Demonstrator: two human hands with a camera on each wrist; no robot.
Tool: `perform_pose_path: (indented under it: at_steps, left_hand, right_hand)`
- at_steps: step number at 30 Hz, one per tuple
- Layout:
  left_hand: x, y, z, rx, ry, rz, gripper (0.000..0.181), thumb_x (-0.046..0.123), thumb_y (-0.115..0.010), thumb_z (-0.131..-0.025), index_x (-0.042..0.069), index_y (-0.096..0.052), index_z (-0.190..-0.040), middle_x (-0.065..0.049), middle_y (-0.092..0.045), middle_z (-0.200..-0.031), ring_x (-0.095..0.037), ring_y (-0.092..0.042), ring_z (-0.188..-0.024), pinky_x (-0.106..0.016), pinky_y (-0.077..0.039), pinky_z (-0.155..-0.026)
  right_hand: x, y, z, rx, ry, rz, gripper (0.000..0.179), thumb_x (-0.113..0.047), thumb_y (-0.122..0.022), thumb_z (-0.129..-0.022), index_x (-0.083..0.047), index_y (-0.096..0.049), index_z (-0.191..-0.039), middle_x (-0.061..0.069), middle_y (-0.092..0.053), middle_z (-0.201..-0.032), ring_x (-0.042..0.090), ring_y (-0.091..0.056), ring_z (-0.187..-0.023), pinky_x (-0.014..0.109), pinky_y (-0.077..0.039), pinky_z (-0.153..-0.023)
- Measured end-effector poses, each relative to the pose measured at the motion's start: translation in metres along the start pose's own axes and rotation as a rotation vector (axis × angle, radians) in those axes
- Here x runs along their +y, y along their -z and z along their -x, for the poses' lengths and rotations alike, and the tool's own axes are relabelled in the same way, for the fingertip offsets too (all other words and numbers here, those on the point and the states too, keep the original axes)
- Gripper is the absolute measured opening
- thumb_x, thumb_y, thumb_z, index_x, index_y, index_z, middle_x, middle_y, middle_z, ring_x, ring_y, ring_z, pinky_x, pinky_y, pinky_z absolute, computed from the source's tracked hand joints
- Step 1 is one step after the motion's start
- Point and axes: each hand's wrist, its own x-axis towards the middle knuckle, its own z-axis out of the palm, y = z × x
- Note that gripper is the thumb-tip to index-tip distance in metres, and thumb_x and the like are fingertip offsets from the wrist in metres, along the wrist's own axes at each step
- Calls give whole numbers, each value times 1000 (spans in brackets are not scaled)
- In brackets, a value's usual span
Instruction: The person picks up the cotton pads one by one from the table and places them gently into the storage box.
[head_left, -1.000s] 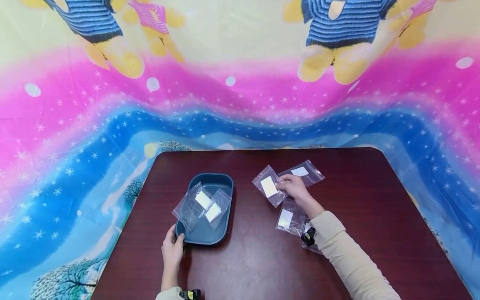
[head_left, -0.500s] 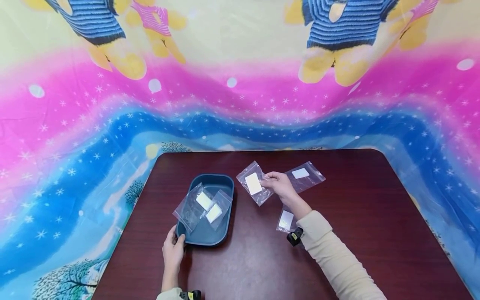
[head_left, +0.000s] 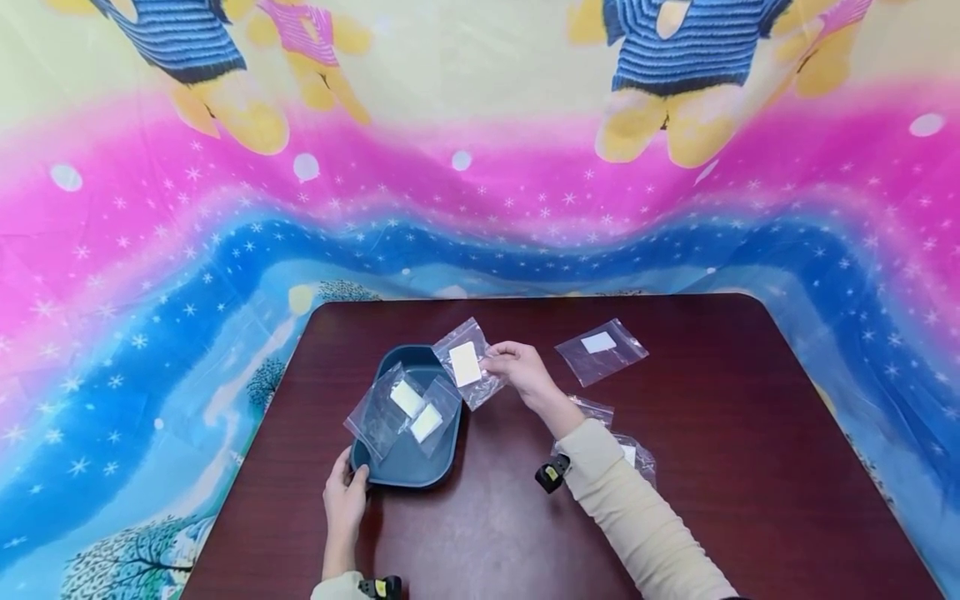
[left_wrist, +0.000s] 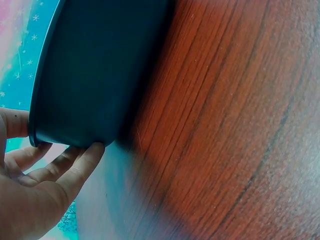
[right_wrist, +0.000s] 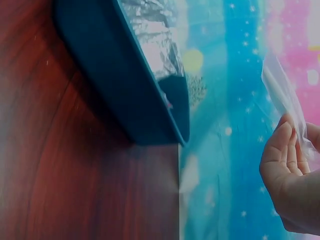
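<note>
My left hand (head_left: 345,504) grips the near left corner of a dark blue-green plastic tray (head_left: 408,477). In the left wrist view, the thumb lies over the rim and the fingertips (left_wrist: 95,152) press the outer wall. Two clear zip-lock bags, each with a white card, lie in the tray; one bag (head_left: 371,425) overhangs its left rim. Between thumb and fingers, my right hand (head_left: 522,372) pinches another zip-lock bag (head_left: 465,364) by its edge, also with a white card inside. That bag overlaps the tray's right rim in the head view and hangs above rim height in the right wrist view.
A zip-lock bag (head_left: 600,352) lies at the back right of the dark red wooden table (head_left: 735,400). More bags (head_left: 637,458) lie partly hidden beneath the right forearm. A printed cloth (head_left: 480,192) hangs behind the table.
My right hand has carried the pinched zip-lock bag left, from beside the other bags to the tray's right rim. The left hand and tray have stayed put.
</note>
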Motion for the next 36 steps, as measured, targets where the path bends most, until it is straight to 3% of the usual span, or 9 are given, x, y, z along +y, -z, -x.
perform_pose_path:
  at_steps: [8,17,23,29,33,36]
  left_hand:
    - [0,-1,-2,3,5,5,45,6,-45,-93,1,-37,-137,-26,-43,-131,-34,-48,-111,-37,-47,-78]
    - [-1,-1,-2,7,-9,13,44,4,-45,-92,-1,-38,-135,-26,-42,-133,-35,-45,-116,-45,-45,-83]
    - [1,-2,-2,6,-4,17,43,3,-46,-93,-1,-38,-135,-25,-43,-133,-33,-45,-116,-42,-46,-82]
    - [1,-2,-2,-1,0,28,44,4,-45,-93,-1,-37,-136,-26,-41,-133,-34,-43,-118,-47,-44,-86]
    - [-1,-2,-2,-8,10,38,45,4,-44,-94,0,-35,-137,-25,-39,-135,-36,-40,-121,-51,-40,-89]
    - [-2,-2,-2,3,3,38,44,4,-45,-93,-1,-36,-136,-26,-40,-134,-36,-41,-120,-50,-41,-88]
  right_hand:
    - [9,-26,-1,-15,-37,12,13,7,-61,-79,7,-59,-92,0,-61,-67,7,-54,-57,20,-45,-53]
    - [30,-53,-3,-71,-97,40,15,5,-62,-79,8,-60,-94,1,-61,-70,8,-55,-59,20,-45,-54]
    - [50,-65,-4,-78,-146,34,18,5,-63,-79,10,-60,-96,2,-61,-70,8,-57,-58,20,-47,-55]
    - [62,-73,-4,-91,-153,38,19,6,-60,-80,10,-59,-99,2,-60,-69,8,-57,-58,21,-47,-55]
    - [67,-76,-3,-111,-149,57,25,6,-59,-81,12,-58,-105,10,-65,-75,10,-60,-61,24,-50,-59]
    - [70,-78,-2,-119,-142,131,30,6,-59,-81,11,-58,-111,18,-66,-87,12,-61,-68,26,-51,-63]
